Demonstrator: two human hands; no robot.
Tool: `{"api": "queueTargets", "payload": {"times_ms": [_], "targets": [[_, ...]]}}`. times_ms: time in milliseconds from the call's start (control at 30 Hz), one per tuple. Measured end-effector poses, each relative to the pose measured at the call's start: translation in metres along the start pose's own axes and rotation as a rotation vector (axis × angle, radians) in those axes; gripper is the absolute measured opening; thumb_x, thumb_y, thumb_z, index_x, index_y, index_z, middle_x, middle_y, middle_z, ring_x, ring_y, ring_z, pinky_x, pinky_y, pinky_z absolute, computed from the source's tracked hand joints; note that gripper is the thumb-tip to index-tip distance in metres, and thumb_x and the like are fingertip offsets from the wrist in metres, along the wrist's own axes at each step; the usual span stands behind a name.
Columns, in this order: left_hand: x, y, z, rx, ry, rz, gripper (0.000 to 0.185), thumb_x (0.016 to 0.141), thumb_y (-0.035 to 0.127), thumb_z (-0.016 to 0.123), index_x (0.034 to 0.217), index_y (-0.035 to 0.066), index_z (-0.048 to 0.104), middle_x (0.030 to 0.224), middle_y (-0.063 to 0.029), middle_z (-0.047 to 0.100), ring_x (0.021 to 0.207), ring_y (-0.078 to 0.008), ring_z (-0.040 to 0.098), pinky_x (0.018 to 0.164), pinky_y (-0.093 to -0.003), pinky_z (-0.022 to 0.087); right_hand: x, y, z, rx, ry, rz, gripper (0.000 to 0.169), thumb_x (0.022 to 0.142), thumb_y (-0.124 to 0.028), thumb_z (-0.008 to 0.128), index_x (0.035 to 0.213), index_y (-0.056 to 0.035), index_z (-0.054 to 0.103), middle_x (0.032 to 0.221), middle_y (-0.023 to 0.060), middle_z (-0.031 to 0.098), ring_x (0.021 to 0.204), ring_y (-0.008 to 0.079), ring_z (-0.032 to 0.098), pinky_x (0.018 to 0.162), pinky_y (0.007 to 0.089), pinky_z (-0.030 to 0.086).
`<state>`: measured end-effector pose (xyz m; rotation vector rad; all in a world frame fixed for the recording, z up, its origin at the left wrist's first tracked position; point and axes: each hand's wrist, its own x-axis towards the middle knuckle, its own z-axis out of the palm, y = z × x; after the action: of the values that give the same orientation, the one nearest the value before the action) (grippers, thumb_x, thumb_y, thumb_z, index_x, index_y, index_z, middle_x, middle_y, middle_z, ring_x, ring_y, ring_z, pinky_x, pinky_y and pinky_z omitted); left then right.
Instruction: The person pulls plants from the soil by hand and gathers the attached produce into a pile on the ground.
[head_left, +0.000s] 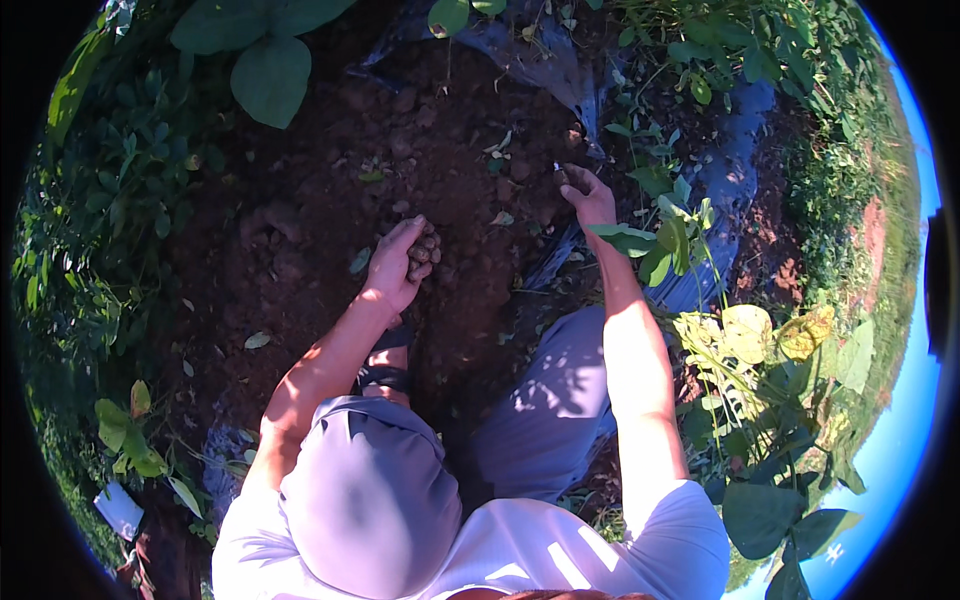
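Observation:
A handful of soil-covered pods, seemingly peanuts (424, 253), rests in my left hand (391, 264), whose fingers curl around them. My left hand is just above the bare reddish-brown soil (465, 285), in front of my bent knee. Farther out and to the right, my right hand (591, 196) reaches down close to the ground. Between its thumb and fingertips is a small brown lump (560, 177) with a bright spot at its top; whether it is a pod or a clod, I cannot tell.
Torn plastic mulch film (551, 64) edges the soil ahead, and more film (724, 176) runs along the right. Leafy plants (112, 187) crowd the left. A vine with yellowing leaves (748, 334) stands beside my right arm. A white object (118, 511) lies at lower left.

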<state>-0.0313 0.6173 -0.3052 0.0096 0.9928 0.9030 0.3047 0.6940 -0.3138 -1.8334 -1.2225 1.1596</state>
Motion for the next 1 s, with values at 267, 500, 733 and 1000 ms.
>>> {"api": "queueTargets", "payload": {"times_ms": [267, 500, 733, 1000], "targets": [[-0.001, 0.003, 0.009, 0.106, -0.046, 0.02, 0.019, 0.1, 0.027, 0.063, 0.097, 0.009, 0.064, 0.082, -0.0035, 0.066, 0.059, -0.0094, 0.058, 0.042, -0.0203, 0.032, -0.05, -0.027, 0.01, -0.252, -0.19, -0.231, 0.034, 0.088, -0.004, 0.066, 0.122, -0.0048, 0.068, 0.122, 0.0081, 0.064, 0.116, 0.0195, 0.06, 0.101, 0.0316, 0.046], [-0.001, -0.007, 0.011, 0.143, -0.054, 0.018, 0.017, 0.101, 0.024, 0.06, 0.096, 0.008, 0.061, 0.082, -0.007, 0.064, 0.059, -0.0126, 0.058, 0.038, -0.0202, 0.032, 0.024, 0.051, -0.045, -0.08, 0.472, -0.098, 0.032, 0.087, -0.016, 0.071, 0.116, -0.0019, 0.069, 0.109, 0.0111, 0.071, 0.099, 0.0224, 0.067, 0.093, 0.0356, 0.05], [-0.011, -0.011, 0.007, 0.169, -0.021, 0.006, 0.018, 0.099, 0.026, 0.064, 0.095, 0.009, 0.063, 0.08, -0.0032, 0.064, 0.055, -0.0075, 0.054, 0.041, -0.0193, 0.031, 0.076, 0.076, -0.053, 0.04, 0.285, 0.038, 0.035, 0.09, -0.018, 0.074, 0.118, 0.0006, 0.068, 0.1, 0.0081, 0.072, 0.088, 0.0182, 0.067, 0.08, 0.0283, 0.053], [-0.021, -0.003, -0.009, 0.176, 0.082, 0.023, 0.018, 0.098, 0.026, 0.066, 0.096, 0.008, 0.064, 0.08, -0.0027, 0.065, 0.056, -0.007, 0.054, 0.041, -0.0194, 0.032, 0.015, 0.034, -0.032, 0.533, 0.621, 0.233, 0.025, 0.099, -0.022, 0.062, 0.114, -0.002, 0.065, 0.085, 0.0034, 0.065, 0.063, 0.0096, 0.058, 0.053, 0.0259, 0.048]]}}
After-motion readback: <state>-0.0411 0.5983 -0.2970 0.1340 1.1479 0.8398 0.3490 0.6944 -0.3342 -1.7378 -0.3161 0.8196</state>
